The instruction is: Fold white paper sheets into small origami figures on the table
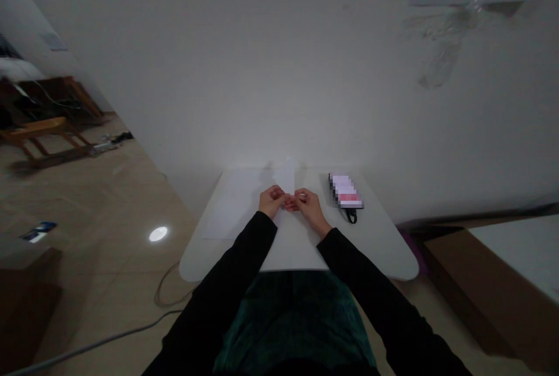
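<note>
A slim white piece of paper (288,175) is held up between the left hand (271,201) and the right hand (309,205), just above the middle of a white desk (299,251). Its lower end is pinched by the fingers (292,204) of both hands, which are drawn in narrowly and set close together; how each fingertip is placed cannot be told at this size. The upper part of the piece is seen to stand out beyond the fingers, toward the wall (271,61). Both forearms are covered by black sleeves (244,259). On the left half of the desk a large white sheet (231,204) is laid flat, and its near edge can be faintly made out. To the right of the right hand, well apart from it, a phone (345,190) with a blurred-out screen is placed, and a black loop (351,215) is seen at its near end. At the far right, beside the desk, a cardboard box (493,288) is stood on the floor, while a wooden stool (39,128) is seen at the far left.
</note>
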The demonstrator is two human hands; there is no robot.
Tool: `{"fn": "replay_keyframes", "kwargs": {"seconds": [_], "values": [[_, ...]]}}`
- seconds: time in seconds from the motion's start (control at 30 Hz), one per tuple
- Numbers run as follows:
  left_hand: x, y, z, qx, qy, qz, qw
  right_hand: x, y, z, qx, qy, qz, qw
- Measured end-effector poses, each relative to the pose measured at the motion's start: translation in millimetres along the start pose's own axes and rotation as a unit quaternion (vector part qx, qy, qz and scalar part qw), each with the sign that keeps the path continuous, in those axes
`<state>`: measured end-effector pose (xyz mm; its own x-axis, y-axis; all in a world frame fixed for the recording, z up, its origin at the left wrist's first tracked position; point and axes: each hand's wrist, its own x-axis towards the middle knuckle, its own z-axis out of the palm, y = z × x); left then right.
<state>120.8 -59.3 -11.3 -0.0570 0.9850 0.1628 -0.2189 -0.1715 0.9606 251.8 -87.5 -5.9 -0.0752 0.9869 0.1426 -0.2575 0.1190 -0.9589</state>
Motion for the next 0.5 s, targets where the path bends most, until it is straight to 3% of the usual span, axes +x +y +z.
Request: {"fn": "replay_keyframes", "kwargs": {"seconds": [0.17,0.5], "values": [[0.6,-0.1,1.0,-0.003,0.021,-0.006,1.0,1.0,3.2,0.0,-0.091,-0.001,-0.053,0.994],[-6.2,13.3,5.3,0.092,-0.036,0.047,0.994,0.2,3.2,-1.3,-0.198,-0.052,-0.068,0.976]]}}
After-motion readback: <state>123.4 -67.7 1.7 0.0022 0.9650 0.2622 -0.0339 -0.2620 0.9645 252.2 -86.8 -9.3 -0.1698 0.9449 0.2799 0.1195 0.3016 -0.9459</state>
